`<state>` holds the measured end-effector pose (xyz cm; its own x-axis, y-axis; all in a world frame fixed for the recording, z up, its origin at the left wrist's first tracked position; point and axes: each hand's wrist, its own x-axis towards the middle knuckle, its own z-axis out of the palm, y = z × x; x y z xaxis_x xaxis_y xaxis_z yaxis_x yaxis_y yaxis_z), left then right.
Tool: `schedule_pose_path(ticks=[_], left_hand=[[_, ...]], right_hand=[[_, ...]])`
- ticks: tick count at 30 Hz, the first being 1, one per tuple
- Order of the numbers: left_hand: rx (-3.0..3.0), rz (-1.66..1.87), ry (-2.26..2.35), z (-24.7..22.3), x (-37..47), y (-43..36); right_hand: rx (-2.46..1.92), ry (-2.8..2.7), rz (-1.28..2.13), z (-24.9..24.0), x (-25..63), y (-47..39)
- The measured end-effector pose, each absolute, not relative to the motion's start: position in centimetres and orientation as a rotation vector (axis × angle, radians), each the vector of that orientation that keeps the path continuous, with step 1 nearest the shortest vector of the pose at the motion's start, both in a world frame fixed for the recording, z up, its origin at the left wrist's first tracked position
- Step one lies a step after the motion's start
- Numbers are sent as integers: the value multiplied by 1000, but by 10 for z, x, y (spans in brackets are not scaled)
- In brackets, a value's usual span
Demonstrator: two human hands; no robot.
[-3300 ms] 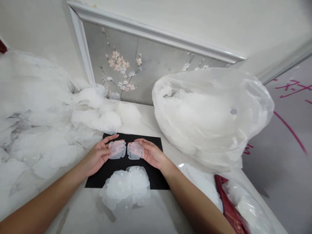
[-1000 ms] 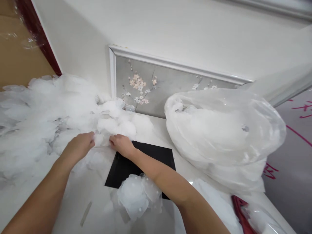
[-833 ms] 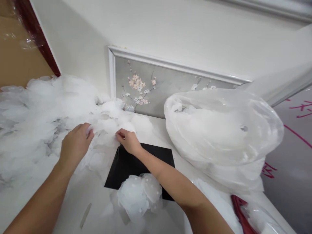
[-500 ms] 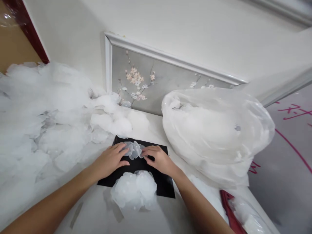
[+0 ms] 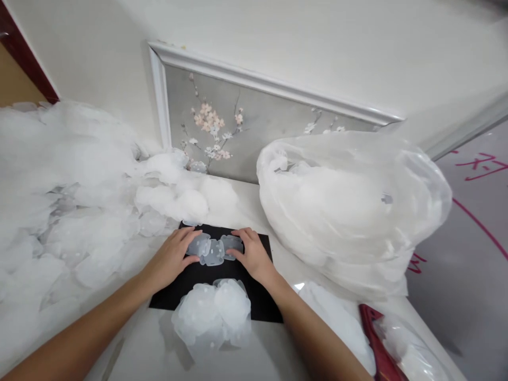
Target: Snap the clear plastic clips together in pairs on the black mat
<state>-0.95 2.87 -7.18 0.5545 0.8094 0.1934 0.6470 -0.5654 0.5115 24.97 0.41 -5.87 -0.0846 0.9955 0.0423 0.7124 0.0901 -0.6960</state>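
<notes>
White heap: translucent plastic pieces (image 5: 87, 174) piled loose at far left, running up to the near wall.
Left hand: mine (image 5: 173, 259), back from the heap, where it was a second ago; fingertips at the upper edge of the left piece (image 5: 198, 244), thumb near its lower edge, the two apart. Cannot tell how hard they press.
Front cluster: overlapping white pieces (image 5: 214, 312), lying partly on the sheet's near edge, partly on the table.
Row on the black: left piece, dotted middle piece (image 5: 213, 253), right piece (image 5: 232, 244), in a short row on the black sheet (image 5: 226, 271). Middle one overlaps the left one.
Change: half a second ago these sat bunched; now they are spread flatter. My reading: each outline shows better on the dark ground, so the spreading looks well along.
Right hand: mine (image 5: 256, 256), also back from the heap; fingers and thumb apart, spanning the right piece, thumb over its lower part.
Clear bag: big plastic bag (image 5: 349, 201) full of white pieces, well apart from my fingers.
Far right: grey board (image 5: 472, 254) with magenta marks.
</notes>
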Motion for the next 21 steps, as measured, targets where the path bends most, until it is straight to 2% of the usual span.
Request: schedule_pose_path(ticks=[7, 9, 13, 17, 21], left_hand=[[2134, 660, 1192, -66, -3, 32], [2074, 692, 1241, -62, 1, 34], [1867, 694, 1302, -55, 5, 38], [1384, 708, 1286, -48, 4, 39], [837, 746, 1063, -41, 8, 38]], right_hand=[[-1687, -1425, 964, -63, 258, 8], [-1559, -1266, 1040, -62, 258, 7], [-1181, -644, 1468, -57, 254, 8], [-1030, -277, 1675, -51, 253, 12], [-982, -200, 1773, -46, 255, 14]])
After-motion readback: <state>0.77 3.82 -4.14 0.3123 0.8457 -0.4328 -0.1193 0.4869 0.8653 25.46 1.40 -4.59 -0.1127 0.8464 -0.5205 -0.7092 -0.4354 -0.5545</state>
